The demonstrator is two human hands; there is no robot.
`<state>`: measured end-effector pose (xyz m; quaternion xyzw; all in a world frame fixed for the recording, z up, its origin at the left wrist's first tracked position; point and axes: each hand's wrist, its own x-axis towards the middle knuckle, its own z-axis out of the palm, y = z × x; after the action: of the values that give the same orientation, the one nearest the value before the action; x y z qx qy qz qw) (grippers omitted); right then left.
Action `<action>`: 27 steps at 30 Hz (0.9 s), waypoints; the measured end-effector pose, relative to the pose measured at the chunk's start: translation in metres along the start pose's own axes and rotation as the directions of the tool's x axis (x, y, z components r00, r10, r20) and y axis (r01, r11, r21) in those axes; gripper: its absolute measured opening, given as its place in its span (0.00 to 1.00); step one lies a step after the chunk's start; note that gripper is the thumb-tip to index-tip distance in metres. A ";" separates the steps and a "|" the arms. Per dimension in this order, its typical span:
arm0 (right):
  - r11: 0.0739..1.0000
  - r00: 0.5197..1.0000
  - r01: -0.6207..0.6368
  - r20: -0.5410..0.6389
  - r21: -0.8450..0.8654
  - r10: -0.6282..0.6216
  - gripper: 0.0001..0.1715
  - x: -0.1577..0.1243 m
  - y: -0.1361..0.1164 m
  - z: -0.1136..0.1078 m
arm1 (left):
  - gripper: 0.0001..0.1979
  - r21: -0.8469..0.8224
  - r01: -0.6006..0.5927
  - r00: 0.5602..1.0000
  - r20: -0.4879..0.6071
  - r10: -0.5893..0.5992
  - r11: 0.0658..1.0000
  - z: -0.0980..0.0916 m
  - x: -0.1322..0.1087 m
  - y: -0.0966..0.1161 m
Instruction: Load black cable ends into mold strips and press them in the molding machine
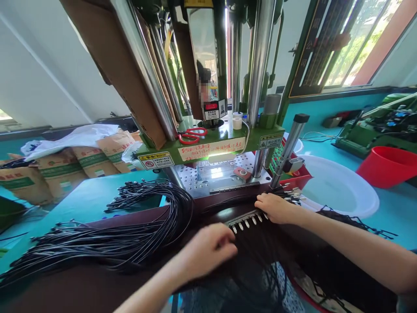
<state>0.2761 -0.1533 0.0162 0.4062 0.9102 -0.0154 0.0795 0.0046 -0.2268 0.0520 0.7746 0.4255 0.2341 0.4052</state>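
My left hand is curled, fingers pressed together on black cables just left of a metal fixture bar with a row of plug ends. My right hand rests closed on the right end of that bar, fingers bent over it. A thick bundle of black cables fans out to the left across the dark bench edge. More black cables hang down in front of me. Behind the bar lies the machine's perforated metal bed.
A green vertical moulding press with steel columns stands ahead, red scissors on its ledge. A white basin and red bucket sit right. Brown paper sacks are stacked at left.
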 end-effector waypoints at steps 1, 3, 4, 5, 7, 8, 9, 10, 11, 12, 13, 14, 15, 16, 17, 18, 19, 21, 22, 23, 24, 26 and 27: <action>1.000 1.000 -0.023 0.011 0.012 0.023 0.17 0.000 0.001 -0.006 | 0.07 -0.005 -0.016 0.998 0.053 0.016 1.000 0.023 -0.001 0.006; 0.996 0.997 -0.075 0.020 0.041 0.074 0.16 0.000 0.005 -0.020 | 0.09 -0.011 0.014 0.992 0.122 -0.012 1.000 0.058 -0.001 0.008; 0.993 0.994 -0.105 0.024 0.057 0.104 0.16 0.001 0.008 -0.028 | 0.11 -0.010 0.051 0.989 0.139 -0.049 0.999 0.070 0.002 0.005; 0.988 0.991 -0.134 0.024 0.075 0.132 0.16 0.003 0.012 -0.035 | 0.12 -0.013 0.094 0.983 0.157 -0.091 0.996 0.079 0.006 0.001; 0.977 0.983 -0.183 0.009 0.111 0.183 0.15 0.008 0.020 -0.047 | 0.14 -0.051 0.180 0.968 0.187 -0.168 0.982 0.088 0.017 -0.007; 0.971 0.979 -0.202 -0.006 0.129 0.205 0.16 0.012 0.024 -0.052 | 0.14 -0.096 0.226 0.957 0.209 -0.202 0.969 0.090 0.023 -0.009; 0.965 0.974 -0.219 -0.025 0.147 0.225 0.17 0.018 0.029 -0.056 | 0.15 -0.162 0.277 0.945 0.226 -0.238 0.947 0.091 0.031 -0.011; 0.958 0.968 -0.234 -0.047 0.167 0.245 0.18 0.024 0.035 -0.060 | 0.15 -0.255 0.328 0.934 0.229 -0.272 0.910 0.092 0.038 -0.012; 0.950 0.962 -0.248 -0.070 0.187 0.265 0.19 0.031 0.040 -0.063 | 0.15 -0.382 0.373 0.924 0.230 -0.304 0.845 0.092 0.046 -0.012; 0.942 0.954 -0.261 -0.091 0.208 0.285 0.20 0.038 0.045 -0.066 | 0.16 -0.531 0.406 0.914 0.228 -0.336 0.744 0.092 0.055 -0.012; 0.935 0.946 -0.273 -0.111 0.229 0.303 0.19 0.046 0.050 -0.068 | 0.17 -0.680 0.405 0.906 0.213 -0.365 0.611 0.091 0.063 -0.011; 0.927 0.939 -0.282 -0.126 0.248 0.319 0.19 0.054 0.054 -0.070 | 0.18 -0.805 0.371 0.901 0.190 -0.390 0.464 0.090 0.071 -0.011; 0.920 0.934 -0.287 -0.135 0.265 0.331 0.18 0.062 0.058 -0.072 | 0.20 -0.889 0.323 0.896 0.175 -0.408 0.326 0.088 0.078 -0.011; 0.915 0.930 -0.291 -0.139 0.281 0.339 0.17 0.070 0.062 -0.074 | 0.20 -0.935 0.281 0.895 0.173 -0.411 0.218 0.086 0.086 -0.011; 0.910 0.928 -0.293 -0.140 0.295 0.344 0.16 0.078 0.065 -0.075 | 0.20 -0.954 0.260 0.902 0.184 -0.391 0.150 0.083 0.092 -0.012; 0.905 0.928 -0.295 -0.136 0.306 0.348 0.14 0.087 0.067 -0.075 | 0.20 -0.957 0.264 0.915 0.209 -0.345 0.121 0.081 0.099 -0.012; 0.901 0.928 -0.298 -0.126 0.316 0.351 0.13 0.096 0.068 -0.075 | 0.22 -0.951 0.287 0.929 0.246 -0.277 0.115 0.078 0.104 -0.014; 0.892 0.927 -0.312 -0.102 0.328 0.362 0.08 0.114 0.070 -0.074 | 0.25 -0.928 0.341 0.936 0.320 -0.147 0.150 0.072 0.115 -0.016; 0.886 0.924 -0.323 -0.091 0.332 0.371 0.06 0.124 0.070 -0.073 | 0.24 -0.918 0.355 0.933 0.339 -0.118 0.175 0.068 0.119 -0.018; 0.881 0.921 -0.333 -0.084 0.336 0.381 0.07 0.133 0.070 -0.072 | 0.23 -0.910 0.365 0.930 0.347 -0.122 0.196 0.064 0.124 -0.019; 0.876 0.916 -0.342 -0.085 0.341 0.391 0.10 0.141 0.070 -0.071 | 0.20 -0.905 0.371 0.926 0.345 -0.150 0.208 0.059 0.128 -0.020; 0.868 0.906 -0.349 -0.109 0.353 0.409 0.13 0.155 0.068 -0.069 | 0.16 -0.898 0.379 0.917 0.331 -0.225 0.223 0.047 0.136 -0.024; 0.865 0.900 -0.347 -0.130 0.361 0.415 0.14 0.159 0.067 -0.068 | 0.13 -0.895 0.381 0.911 0.321 -0.260 0.230 0.041 0.140 -0.026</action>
<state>0.2121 0.0153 0.0611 0.5857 0.7990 -0.1095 -0.0815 0.0953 -0.1169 0.0099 0.2938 0.3336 0.3093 0.8406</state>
